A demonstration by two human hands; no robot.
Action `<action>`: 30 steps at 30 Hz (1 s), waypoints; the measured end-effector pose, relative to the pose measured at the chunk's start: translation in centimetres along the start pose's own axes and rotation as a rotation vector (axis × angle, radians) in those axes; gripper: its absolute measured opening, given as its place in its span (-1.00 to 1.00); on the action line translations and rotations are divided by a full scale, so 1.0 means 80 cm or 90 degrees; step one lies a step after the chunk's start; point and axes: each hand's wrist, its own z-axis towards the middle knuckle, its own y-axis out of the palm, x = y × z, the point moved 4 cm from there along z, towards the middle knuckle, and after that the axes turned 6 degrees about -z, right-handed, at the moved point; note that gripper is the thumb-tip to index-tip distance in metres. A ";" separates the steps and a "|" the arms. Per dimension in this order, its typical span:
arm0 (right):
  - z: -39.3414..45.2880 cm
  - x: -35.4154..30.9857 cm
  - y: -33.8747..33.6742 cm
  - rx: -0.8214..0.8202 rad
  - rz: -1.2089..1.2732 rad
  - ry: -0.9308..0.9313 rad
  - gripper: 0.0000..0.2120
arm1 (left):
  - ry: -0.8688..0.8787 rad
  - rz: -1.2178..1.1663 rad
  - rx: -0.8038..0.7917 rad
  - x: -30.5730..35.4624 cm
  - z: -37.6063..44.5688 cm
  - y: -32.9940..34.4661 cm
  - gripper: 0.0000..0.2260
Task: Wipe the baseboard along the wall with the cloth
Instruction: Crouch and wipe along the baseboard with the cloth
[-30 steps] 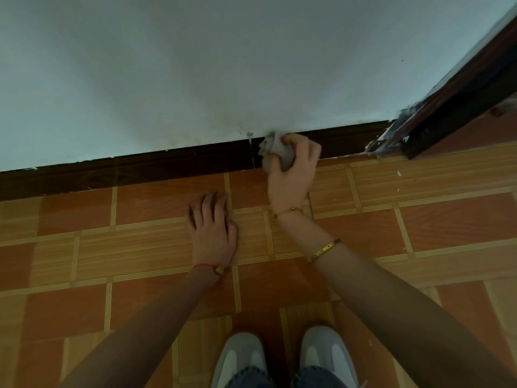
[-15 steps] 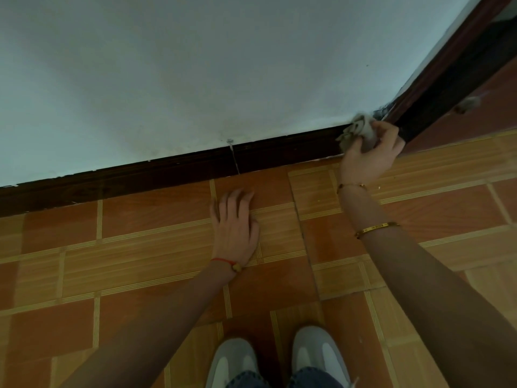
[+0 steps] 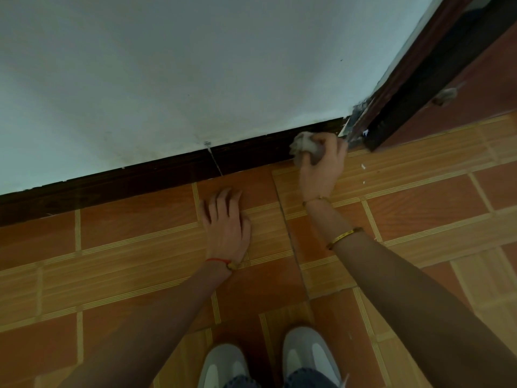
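My right hand (image 3: pixel 321 166) grips the crumpled grey cloth (image 3: pixel 303 147) against the dark wooden baseboard (image 3: pixel 167 175) near its door-frame end; my left hand (image 3: pixel 226 222), flat, braces the floor. The stretch leftward likely remains.

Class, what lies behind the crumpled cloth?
The dark baseboard runs behind the cloth, gripped by the right hand. The strip directly behind the cloth is covered, so its state cannot be seen.
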 end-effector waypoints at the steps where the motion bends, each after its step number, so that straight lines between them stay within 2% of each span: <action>1: 0.012 0.011 -0.008 0.027 -0.012 0.037 -0.73 | 0.005 0.001 -0.002 -0.001 -0.001 0.000 -0.57; 3: 0.036 0.031 -0.025 0.065 -0.042 0.061 -0.72 | 0.015 0.006 -0.003 -0.003 -0.002 0.002 -0.57; 5: 0.048 0.044 -0.033 0.066 -0.078 0.017 -0.72 | 0.014 0.011 -0.001 -0.004 -0.002 0.003 -0.57; 10: 0.030 0.058 -0.013 -0.013 -0.124 -0.010 -0.70 | 0.016 0.024 0.003 -0.002 -0.002 0.003 -0.57; 15: 0.003 0.047 0.013 -0.116 -0.166 -0.105 -0.68 | 0.014 0.028 0.011 -0.002 -0.003 0.003 -0.57; 20: 0.006 0.052 0.008 -0.152 -0.219 -0.183 -0.70 | 0.018 0.019 0.000 -0.002 -0.002 0.001 -0.56; 25: 0.039 0.094 -0.032 -0.090 -0.325 -0.046 -0.69 | 0.016 0.019 -0.001 -0.003 -0.002 0.002 -0.56; 30: 0.027 0.085 -0.019 -0.135 -0.310 -0.088 -0.70 | 0.020 0.017 0.010 0.000 -0.002 0.002 -0.56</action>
